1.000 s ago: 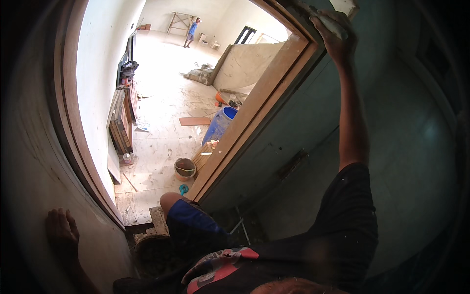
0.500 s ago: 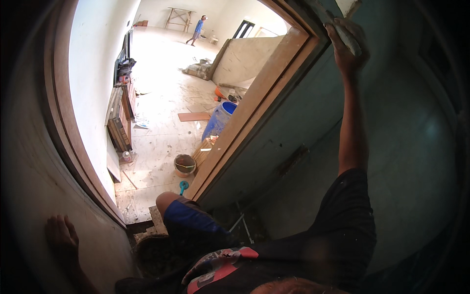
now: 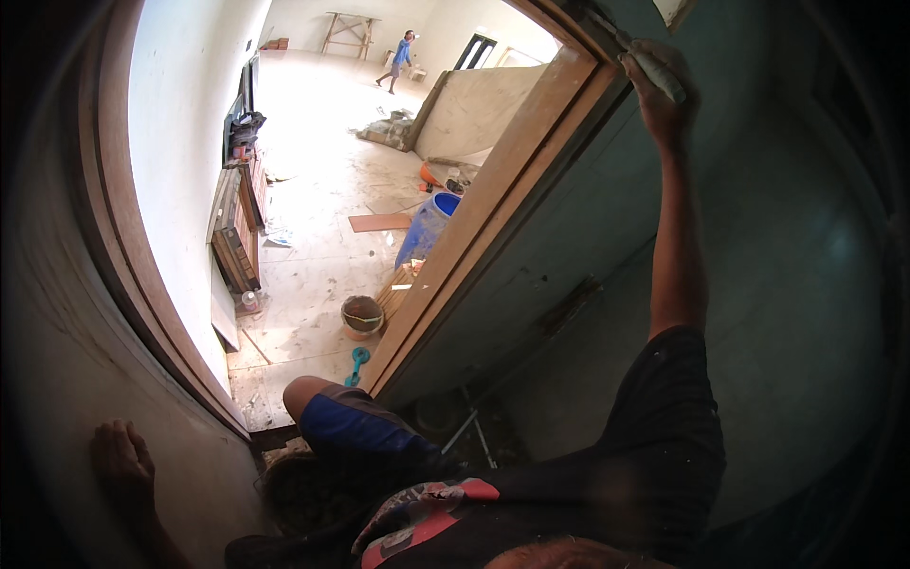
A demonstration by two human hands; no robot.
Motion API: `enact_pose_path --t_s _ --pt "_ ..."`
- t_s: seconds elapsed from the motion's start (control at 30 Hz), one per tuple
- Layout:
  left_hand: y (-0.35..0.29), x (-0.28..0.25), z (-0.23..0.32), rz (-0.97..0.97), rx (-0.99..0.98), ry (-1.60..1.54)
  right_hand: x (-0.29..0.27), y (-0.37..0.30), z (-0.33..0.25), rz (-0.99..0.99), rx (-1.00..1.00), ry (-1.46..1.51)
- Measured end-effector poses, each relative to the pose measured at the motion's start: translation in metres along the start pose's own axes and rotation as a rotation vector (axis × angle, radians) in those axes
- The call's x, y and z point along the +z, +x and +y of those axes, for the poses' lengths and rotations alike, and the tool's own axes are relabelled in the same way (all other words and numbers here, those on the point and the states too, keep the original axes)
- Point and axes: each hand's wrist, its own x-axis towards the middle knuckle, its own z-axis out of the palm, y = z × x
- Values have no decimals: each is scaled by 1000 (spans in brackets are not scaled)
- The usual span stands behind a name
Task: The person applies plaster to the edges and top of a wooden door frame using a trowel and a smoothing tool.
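High at the right, my right hand (image 3: 666, 90) is closed around the pale, plaster-smeared handle of a trowel (image 3: 661, 80). Its thin metal end reaches up to the top corner of the wooden door frame (image 3: 572, 81), where the blade is hard to make out in the dark. At the lower left, my left hand (image 3: 123, 455) rests on the wall (image 3: 194, 465) with its fingers stretched out and nothing held. My bent knee (image 3: 308, 396) shows at the doorway's lower end.
Through the doorway stand a bucket (image 3: 361, 318) with a grey mix, a teal scoop-like item (image 3: 358, 360), a blue barrel (image 3: 417, 237) and boards leaning on the left wall (image 3: 234, 232). Far back, a person in blue (image 3: 400, 55) walks. A pale edge (image 3: 671, 11) shows beyond my right hand.
My right hand has moved slightly left and down with the trowel, closer to the frame's corner. My knee has shifted a little left. The distant person has walked right. My left hand stays on the wall.
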Motion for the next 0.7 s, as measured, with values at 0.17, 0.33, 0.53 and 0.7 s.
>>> enact_pose_path --t_s 0.17,0.33,0.53,0.7 --pt "-2 2 -2 -5 6 1 -1 5 -1 -1 -108 -107" --pt "-1 7 0 -12 -8 20 -2 6 5 26 -326 -181" --pt "-4 1 -1 -54 -18 22 7 -19 12 107 -270 -142" --pt "-1 3 0 -26 6 8 -13 -23 -2 95 -179 -77"
